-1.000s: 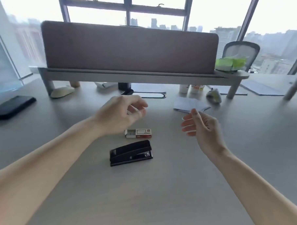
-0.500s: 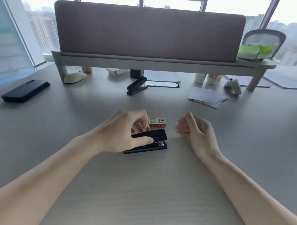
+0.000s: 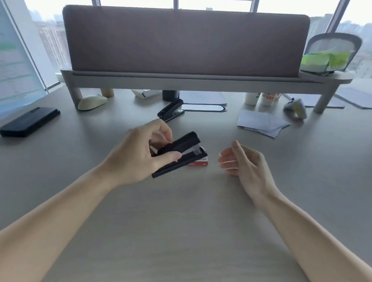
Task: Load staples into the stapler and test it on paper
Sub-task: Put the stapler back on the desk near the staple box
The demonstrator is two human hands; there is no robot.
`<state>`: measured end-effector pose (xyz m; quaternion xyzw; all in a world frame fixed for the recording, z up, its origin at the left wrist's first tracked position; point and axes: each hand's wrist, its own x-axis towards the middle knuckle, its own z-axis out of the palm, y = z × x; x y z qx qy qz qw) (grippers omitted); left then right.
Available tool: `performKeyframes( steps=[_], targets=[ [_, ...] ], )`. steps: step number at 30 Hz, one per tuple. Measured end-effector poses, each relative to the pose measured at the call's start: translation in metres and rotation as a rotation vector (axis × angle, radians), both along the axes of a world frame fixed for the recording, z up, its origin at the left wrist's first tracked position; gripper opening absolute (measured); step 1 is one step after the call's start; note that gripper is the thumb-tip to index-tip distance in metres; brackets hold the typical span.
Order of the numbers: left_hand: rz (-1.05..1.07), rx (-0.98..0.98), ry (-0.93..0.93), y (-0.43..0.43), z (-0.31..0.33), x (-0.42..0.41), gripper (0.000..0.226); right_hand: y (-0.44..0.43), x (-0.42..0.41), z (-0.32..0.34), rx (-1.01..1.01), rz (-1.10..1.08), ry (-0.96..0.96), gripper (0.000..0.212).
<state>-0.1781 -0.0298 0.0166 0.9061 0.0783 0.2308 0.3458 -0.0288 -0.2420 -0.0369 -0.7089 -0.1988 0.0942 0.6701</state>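
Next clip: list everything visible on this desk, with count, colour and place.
stapler: 1, black, desk centre, in left hand
staple box: 1, red-white, desk, partly behind stapler
second stapler: 1, black, far centre, near shelf
paper sheets: small pile, white, far right
phone: 1, black, far left
mouse: 1, cream, under shelf, left
controller: 1, white, under shelf, right
packet: 1, green, on shelf's right end
desk: 1, grey
left hand: 1, grips stapler
right hand: 1, open, empty, right of stapler
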Motion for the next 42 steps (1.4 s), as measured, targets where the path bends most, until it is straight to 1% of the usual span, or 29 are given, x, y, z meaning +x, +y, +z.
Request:
performKeyframes(
  steps=[3,7,14,18,22,24,26,27,28,29,31,34,35,37,42],
  targets=[
    [0.127,0.015,-0.050,0.016,0.011,0.015,0.033,0.017,0.013,0.011,0.038,0.019,0.001,0.046],
    [0.277,0.095,0.008,0.034,0.017,0.051,0.032,0.046,0.032,0.014,0.111,0.003,0.052,0.049],
    [0.387,0.160,0.106,0.060,-0.002,0.134,0.036,0.072,0.057,0.005,0.147,-0.021,0.101,0.051],
    [0.430,0.245,0.148,0.063,-0.021,0.169,0.035,0.082,0.065,-0.001,0.141,-0.034,0.067,0.054],
    [0.435,0.329,0.128,0.065,-0.032,0.190,0.035,0.082,0.066,-0.011,0.105,-0.031,0.029,0.055],
    [0.430,0.434,0.094,0.067,-0.033,0.199,0.035,0.083,0.067,-0.011,0.100,-0.027,0.015,0.055],
    [0.404,0.628,0.042,0.071,-0.033,0.204,0.036,0.083,0.068,-0.012,0.103,-0.027,0.018,0.055],
    [0.403,0.701,0.008,0.073,-0.034,0.204,0.040,0.084,0.068,-0.012,0.102,-0.025,0.018,0.055],
    [0.415,0.734,-0.023,0.076,-0.036,0.204,0.048,0.084,0.068,-0.012,0.099,-0.020,0.017,0.056],
    [0.429,0.732,-0.039,0.079,-0.039,0.202,0.059,0.084,0.069,-0.013,0.097,-0.016,0.018,0.056],
    [0.443,0.651,0.003,0.089,-0.047,0.200,0.081,0.084,0.069,-0.013,0.095,-0.010,0.023,0.056],
    [0.468,0.413,0.137,0.101,-0.052,0.202,0.099,0.085,0.070,-0.014,0.083,-0.009,0.017,0.055],
    [0.483,0.351,0.160,0.102,-0.052,0.205,0.101,0.085,0.070,-0.015,0.080,-0.007,0.012,0.056],
    [0.502,0.298,0.172,0.100,-0.052,0.211,0.098,0.085,0.070,-0.015,0.077,-0.002,0.014,0.056],
    [0.531,0.273,0.132,0.090,-0.055,0.223,0.074,0.085,0.070,-0.015,0.065,0.006,-0.004,0.055]
  ],
)
